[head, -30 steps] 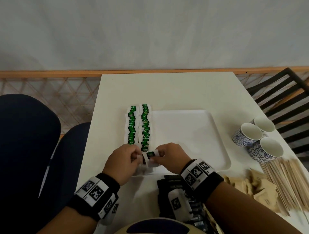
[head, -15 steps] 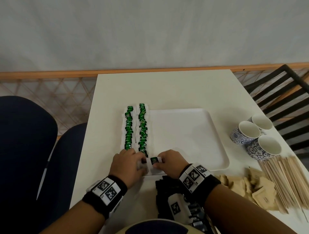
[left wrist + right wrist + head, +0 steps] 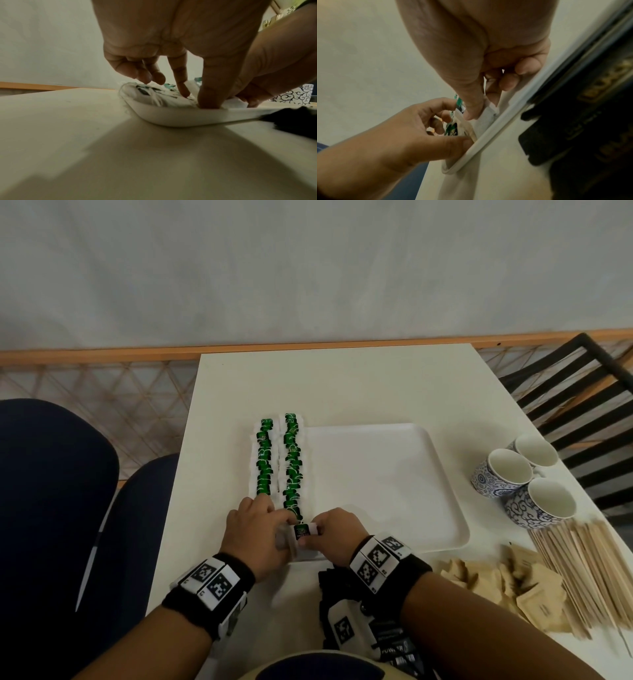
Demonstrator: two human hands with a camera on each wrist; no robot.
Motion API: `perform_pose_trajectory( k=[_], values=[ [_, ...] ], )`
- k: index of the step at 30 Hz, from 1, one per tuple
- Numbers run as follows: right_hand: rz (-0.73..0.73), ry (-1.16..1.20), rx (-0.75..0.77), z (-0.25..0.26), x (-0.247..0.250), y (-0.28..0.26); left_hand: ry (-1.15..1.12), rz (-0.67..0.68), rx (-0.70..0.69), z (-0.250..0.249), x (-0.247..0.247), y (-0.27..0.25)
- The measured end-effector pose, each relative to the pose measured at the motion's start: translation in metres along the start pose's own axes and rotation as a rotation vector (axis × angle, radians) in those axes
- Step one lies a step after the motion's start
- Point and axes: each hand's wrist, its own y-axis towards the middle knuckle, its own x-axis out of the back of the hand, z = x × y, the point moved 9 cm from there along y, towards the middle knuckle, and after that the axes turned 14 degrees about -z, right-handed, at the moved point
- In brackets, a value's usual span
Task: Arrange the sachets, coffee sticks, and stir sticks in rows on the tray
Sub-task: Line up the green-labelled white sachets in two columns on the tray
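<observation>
A white tray [image 3: 376, 474] lies mid-table, with two rows of green-and-white sachets [image 3: 291, 467] along its left side. At the near end of the right row, my left hand [image 3: 284, 527] and right hand [image 3: 320, 530] pinch one green-and-white sachet [image 3: 303, 534] between them, low over the tray's near left corner. In the right wrist view, my right hand's [image 3: 481, 108] thumb presses the sachet's white end [image 3: 485, 119] by the tray rim [image 3: 496, 129]. In the left wrist view, my left hand's [image 3: 193, 97] thumb pushes down inside the tray rim [image 3: 171, 116].
Black coffee sticks [image 3: 394, 645] lie under my right wrist, near the table's front edge. Brown sachets [image 3: 479, 577] and a heap of wooden stir sticks [image 3: 589, 570] lie at the right. Three patterned cups [image 3: 507, 474] stand beyond them. A dark chair [image 3: 565, 392] stands at the far right.
Both hands have carried the sachet a little nearer to the tray's front rim, at the end of the right row. The rows have not moved.
</observation>
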Motion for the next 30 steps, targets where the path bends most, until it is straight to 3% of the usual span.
perform_pose_trajectory(
  k=[8,15,25,27,30],
  values=[
    [-0.136,0.065,-0.100,-0.005,0.010,-0.007,-0.152,0.003,0.106,0.010,0.011,-0.007],
    [-0.035,0.035,-0.114,-0.007,0.000,-0.011,-0.276,-0.079,0.342,0.039,0.003,-0.020],
    [0.020,-0.035,-0.103,-0.010,-0.003,-0.004,-0.269,-0.089,0.329,0.041,0.002,-0.023],
    [0.017,-0.045,-0.080,-0.008,-0.002,-0.003,-0.242,-0.121,0.264,0.036,0.007,-0.022],
    [-0.011,-0.053,-0.044,-0.003,0.000,-0.003,-0.102,-0.134,0.034,0.017,0.009,-0.023]
  ],
)
